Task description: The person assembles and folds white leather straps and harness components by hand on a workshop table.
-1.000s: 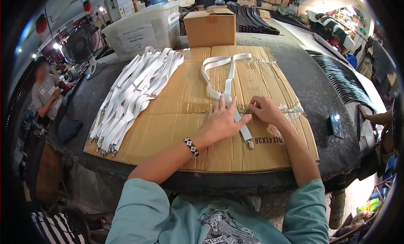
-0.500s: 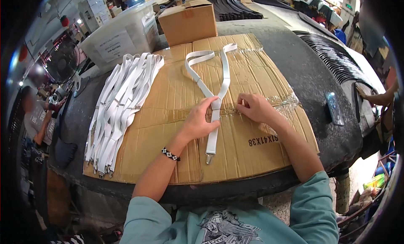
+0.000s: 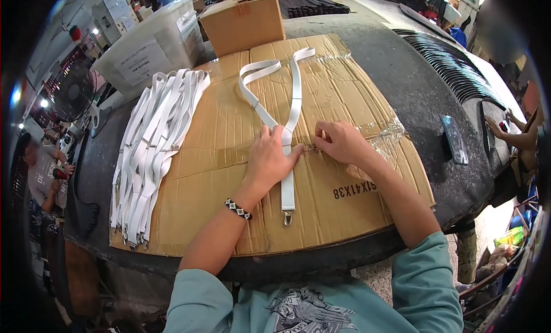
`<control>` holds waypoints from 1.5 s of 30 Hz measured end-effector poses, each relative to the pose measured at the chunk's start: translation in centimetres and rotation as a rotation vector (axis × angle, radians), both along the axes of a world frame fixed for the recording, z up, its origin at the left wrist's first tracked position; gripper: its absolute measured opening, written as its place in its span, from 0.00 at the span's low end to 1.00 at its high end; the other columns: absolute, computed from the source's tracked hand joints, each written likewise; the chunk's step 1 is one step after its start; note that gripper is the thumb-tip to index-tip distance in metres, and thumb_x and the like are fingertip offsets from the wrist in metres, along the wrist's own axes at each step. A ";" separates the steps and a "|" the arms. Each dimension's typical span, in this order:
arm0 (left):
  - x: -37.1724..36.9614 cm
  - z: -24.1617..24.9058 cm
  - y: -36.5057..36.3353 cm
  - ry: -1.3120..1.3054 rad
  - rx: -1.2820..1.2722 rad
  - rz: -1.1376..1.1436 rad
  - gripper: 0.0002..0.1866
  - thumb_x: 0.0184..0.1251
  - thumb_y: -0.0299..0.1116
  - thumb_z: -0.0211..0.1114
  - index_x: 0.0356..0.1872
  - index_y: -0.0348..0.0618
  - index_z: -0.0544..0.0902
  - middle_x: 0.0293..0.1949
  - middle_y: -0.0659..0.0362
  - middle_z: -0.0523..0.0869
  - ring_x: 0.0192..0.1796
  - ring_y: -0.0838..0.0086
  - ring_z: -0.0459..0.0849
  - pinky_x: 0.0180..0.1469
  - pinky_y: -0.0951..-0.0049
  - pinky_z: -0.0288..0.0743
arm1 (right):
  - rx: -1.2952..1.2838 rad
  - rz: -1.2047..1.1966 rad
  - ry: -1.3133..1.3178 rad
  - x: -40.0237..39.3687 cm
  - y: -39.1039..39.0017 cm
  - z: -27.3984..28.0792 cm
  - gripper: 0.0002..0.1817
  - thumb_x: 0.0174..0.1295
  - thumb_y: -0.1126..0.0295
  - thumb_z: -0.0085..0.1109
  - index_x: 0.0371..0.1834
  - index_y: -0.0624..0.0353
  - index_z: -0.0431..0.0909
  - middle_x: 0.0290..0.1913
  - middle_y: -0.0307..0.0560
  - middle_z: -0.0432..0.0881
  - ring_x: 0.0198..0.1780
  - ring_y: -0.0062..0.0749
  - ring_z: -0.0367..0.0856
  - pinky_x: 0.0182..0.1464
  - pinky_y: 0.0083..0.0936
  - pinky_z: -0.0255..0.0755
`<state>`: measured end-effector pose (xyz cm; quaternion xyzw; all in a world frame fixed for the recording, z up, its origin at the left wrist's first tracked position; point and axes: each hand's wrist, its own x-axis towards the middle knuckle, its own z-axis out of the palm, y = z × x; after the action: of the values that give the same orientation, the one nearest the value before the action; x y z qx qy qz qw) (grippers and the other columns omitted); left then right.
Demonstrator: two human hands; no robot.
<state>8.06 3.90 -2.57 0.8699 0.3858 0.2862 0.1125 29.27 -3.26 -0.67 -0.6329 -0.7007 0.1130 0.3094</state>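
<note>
My left hand [image 3: 268,160], thumb apart, on white Y-shaped fabric strap [image 3: 288,189], stem toward near edge of creased brown cardboard [image 3: 201,195]; right hand [image 3: 344,143] curled, pinch unclear.

A teal top [image 3: 364,310] with elbow-length sleeves [image 3: 427,284] bears a black-and-white graphic print [image 3: 304,311], bottom centre; a patterned black-and-white bracelet [image 3: 238,209] circles the left wrist.

We're in a workshop, small-batch by the look: long dark bench [image 3: 396,75]; bundle of white straps [image 3: 151,143] on cardboard sheet [image 3: 221,126] twd near L corner; black strips [image 3: 445,63] in a row, far R; carton [image 3: 244,26] + labelled plastic bin [image 3: 143,55] far L; fan [image 3: 73,93] & co-worker [image 3: 41,169] at L edge; another person's hand [image 3: 495,128] R edge.
</note>
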 end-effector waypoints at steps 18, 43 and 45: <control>-6.3 3.0 -1.9 -0.169 -0.480 -0.451 0.20 0.68 0.27 0.70 0.61 0.37 0.86 0.36 0.60 0.83 0.36 0.78 0.79 0.40 0.76 0.74 | 0.178 0.138 0.268 -3.0 -2.8 3.0 0.06 0.66 0.74 0.63 0.43 0.63 0.83 0.32 0.58 0.86 0.32 0.52 0.87 0.36 0.39 0.79; -5.6 2.0 -2.9 -0.208 -0.461 -0.425 0.26 0.56 0.22 0.78 0.59 0.36 0.86 0.41 0.60 0.80 0.37 0.77 0.76 0.39 0.76 0.74 | 0.142 0.295 -0.205 -3.7 -2.8 0.7 0.08 0.61 0.71 0.67 0.41 0.58 0.80 0.32 0.46 0.80 0.30 0.49 0.84 0.30 0.42 0.77; -5.6 2.4 -3.0 -0.224 -0.454 -0.432 0.26 0.56 0.23 0.78 0.59 0.36 0.86 0.43 0.59 0.81 0.39 0.76 0.77 0.41 0.75 0.74 | 0.157 0.309 -0.236 -3.6 -3.0 0.8 0.07 0.61 0.71 0.67 0.37 0.58 0.79 0.31 0.46 0.78 0.29 0.48 0.84 0.29 0.41 0.77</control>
<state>2.49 0.90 -0.20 0.8476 0.2315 0.2561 0.4030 25.66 -6.21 0.15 -0.5008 -0.8274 0.0294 0.2526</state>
